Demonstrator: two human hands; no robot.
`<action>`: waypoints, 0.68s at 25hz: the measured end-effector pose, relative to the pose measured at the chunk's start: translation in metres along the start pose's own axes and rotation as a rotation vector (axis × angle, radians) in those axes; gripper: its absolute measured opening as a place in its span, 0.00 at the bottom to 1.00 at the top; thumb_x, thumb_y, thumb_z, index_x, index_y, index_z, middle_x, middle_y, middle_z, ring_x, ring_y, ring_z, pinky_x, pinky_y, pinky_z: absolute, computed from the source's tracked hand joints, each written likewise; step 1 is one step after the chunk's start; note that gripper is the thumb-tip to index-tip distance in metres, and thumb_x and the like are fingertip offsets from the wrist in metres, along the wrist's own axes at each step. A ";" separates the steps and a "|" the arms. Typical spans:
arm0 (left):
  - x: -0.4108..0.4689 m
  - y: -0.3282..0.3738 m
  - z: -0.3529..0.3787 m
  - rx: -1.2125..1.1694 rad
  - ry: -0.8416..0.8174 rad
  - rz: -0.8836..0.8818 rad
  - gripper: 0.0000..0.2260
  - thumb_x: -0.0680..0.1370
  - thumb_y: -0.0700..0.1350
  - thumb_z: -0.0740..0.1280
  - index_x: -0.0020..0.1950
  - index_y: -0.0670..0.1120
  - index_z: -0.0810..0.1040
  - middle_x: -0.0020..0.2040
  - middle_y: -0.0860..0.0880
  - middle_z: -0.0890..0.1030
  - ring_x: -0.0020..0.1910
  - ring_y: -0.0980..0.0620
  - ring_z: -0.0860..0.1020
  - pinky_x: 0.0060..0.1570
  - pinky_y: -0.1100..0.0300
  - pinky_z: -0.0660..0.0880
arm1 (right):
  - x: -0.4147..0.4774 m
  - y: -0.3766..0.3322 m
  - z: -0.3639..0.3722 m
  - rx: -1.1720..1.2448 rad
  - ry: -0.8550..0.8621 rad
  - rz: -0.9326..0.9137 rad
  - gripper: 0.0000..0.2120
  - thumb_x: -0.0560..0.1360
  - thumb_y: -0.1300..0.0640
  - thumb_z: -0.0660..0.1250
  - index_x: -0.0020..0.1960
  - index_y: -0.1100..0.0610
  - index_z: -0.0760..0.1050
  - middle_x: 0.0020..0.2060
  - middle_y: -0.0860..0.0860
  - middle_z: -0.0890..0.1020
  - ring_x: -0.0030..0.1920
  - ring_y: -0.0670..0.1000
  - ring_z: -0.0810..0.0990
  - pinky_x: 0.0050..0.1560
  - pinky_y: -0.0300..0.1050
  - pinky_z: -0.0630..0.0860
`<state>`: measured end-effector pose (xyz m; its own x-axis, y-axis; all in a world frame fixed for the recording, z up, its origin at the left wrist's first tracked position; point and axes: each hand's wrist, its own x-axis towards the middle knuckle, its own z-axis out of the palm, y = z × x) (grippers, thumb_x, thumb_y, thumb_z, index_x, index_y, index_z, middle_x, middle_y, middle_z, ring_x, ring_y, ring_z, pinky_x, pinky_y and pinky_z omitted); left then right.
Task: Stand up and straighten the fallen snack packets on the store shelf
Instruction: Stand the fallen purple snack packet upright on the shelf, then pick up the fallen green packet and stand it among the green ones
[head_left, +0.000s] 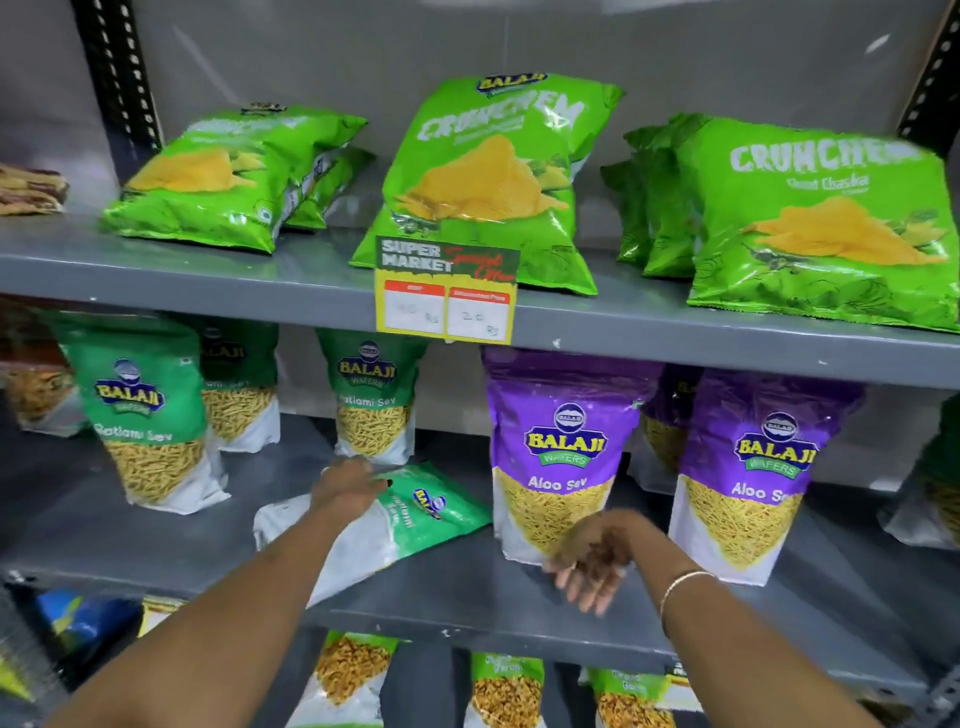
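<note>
Green Ratlami Sev packet (395, 525) lies flat on the grey shelf (156, 540).
My left hand (345, 486) rests on it, grip seemingly flat, unclosed; right hand (595, 558) hangs blurred, fingers loose.

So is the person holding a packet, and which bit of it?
The left hand rests on the fallen green packet near its middle; a closed grip cannot be told. The right hand holds nothing.

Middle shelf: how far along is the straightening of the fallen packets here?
Mostly done: the purple Aloo Sev packets and the green Ratlami Sev packets stand upright. In hand: the left hand rests on the fallen green packet, which lies flat. The right hand hovers open, empty. Left: stand it up; the leaning Crunchem bags above may need straightening.
</note>
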<state>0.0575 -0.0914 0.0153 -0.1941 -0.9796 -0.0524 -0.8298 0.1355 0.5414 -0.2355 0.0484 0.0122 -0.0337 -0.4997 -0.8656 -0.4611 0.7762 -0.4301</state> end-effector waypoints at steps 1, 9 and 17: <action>0.008 -0.015 -0.011 0.082 -0.010 -0.004 0.20 0.75 0.52 0.63 0.61 0.41 0.76 0.60 0.40 0.79 0.59 0.41 0.77 0.59 0.49 0.75 | 0.006 -0.014 0.017 0.019 -0.019 -0.019 0.12 0.75 0.51 0.63 0.38 0.58 0.75 0.25 0.51 0.84 0.28 0.50 0.84 0.32 0.45 0.82; 0.045 -0.080 -0.040 -0.053 -0.434 0.001 0.27 0.76 0.57 0.59 0.67 0.39 0.69 0.67 0.40 0.73 0.65 0.43 0.72 0.60 0.57 0.69 | 0.068 -0.111 0.157 1.139 0.236 -0.388 0.09 0.76 0.54 0.62 0.40 0.58 0.73 0.22 0.54 0.82 0.24 0.52 0.82 0.27 0.45 0.80; 0.054 -0.105 -0.074 -0.379 -0.831 -0.041 0.15 0.68 0.48 0.74 0.44 0.45 0.69 0.39 0.48 0.75 0.36 0.52 0.72 0.35 0.60 0.73 | 0.036 -0.146 0.167 1.204 0.411 -0.627 0.03 0.75 0.57 0.63 0.47 0.55 0.75 0.25 0.48 0.85 0.26 0.47 0.83 0.26 0.45 0.81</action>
<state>0.1729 -0.1690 0.0172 -0.6043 -0.5405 -0.5854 -0.6454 -0.0986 0.7574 -0.0211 -0.0191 0.0012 -0.4570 -0.7910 -0.4068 0.5230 0.1310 -0.8422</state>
